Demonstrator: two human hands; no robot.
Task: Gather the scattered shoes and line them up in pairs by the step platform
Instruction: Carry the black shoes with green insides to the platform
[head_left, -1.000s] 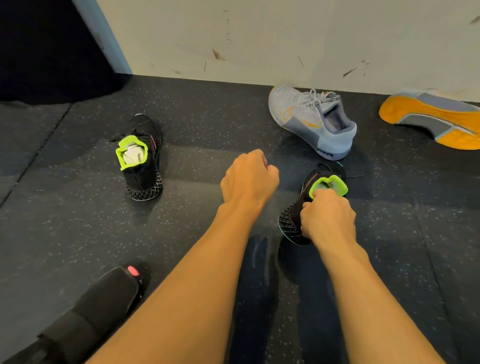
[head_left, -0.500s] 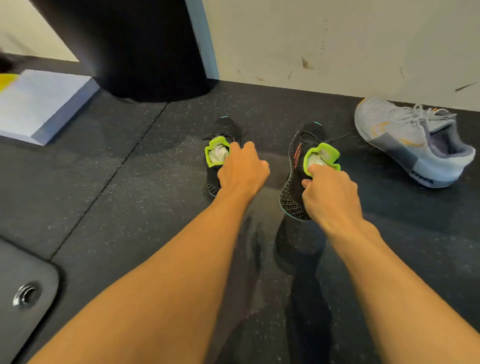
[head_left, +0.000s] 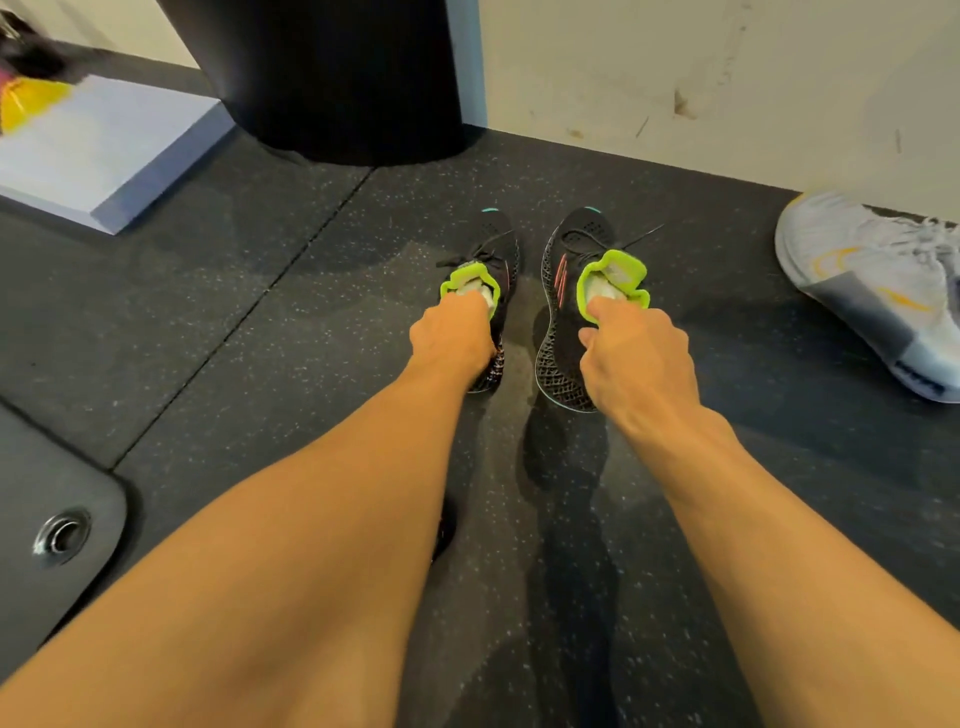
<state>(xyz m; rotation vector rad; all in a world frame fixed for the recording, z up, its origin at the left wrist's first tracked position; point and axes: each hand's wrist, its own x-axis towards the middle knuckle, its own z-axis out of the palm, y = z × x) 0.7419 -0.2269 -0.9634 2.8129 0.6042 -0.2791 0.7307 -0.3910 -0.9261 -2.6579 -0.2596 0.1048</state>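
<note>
I have both hands on the black pair, out on the rubber floor (head_left: 260, 322) a little short of the wall (head_left: 727, 78). My left hand (head_left: 452, 338) grips the left black shoe (head_left: 496, 249) at the heel, fingers hooked into its lime collar. My right hand (head_left: 639, 358) pinches the lime collar of the right black shoe (head_left: 563, 260), which is tilted so its lattice sole shows along one side. The two sit side by side, toes toward the wall, close but not touching.

I judge these to be light, soft things: knit uppers that fold if squeezed, over a springy open sole. The collar will stretch, so a shoe held there is likely to dangle toe-down and swing. The back of the heel looks like the firmer hold. Something white sits in each opening — stuffing or insole, I cannot tell — and might pull loose if I hook too deep. A loose lace trails from the right shoe and may drag.

The step platform (head_left: 104, 156) lies well off to the left, a pale block with something yellow on it, too blurred to name. A broad black cylinder (head_left: 332, 78) stands between it and the pair — I would carry wide of its foot. A grey shoe (head_left: 872, 280) lies alone at the right, and a black mat (head_left: 62, 467) with a metal eyelet covers the near-left floor.
</note>
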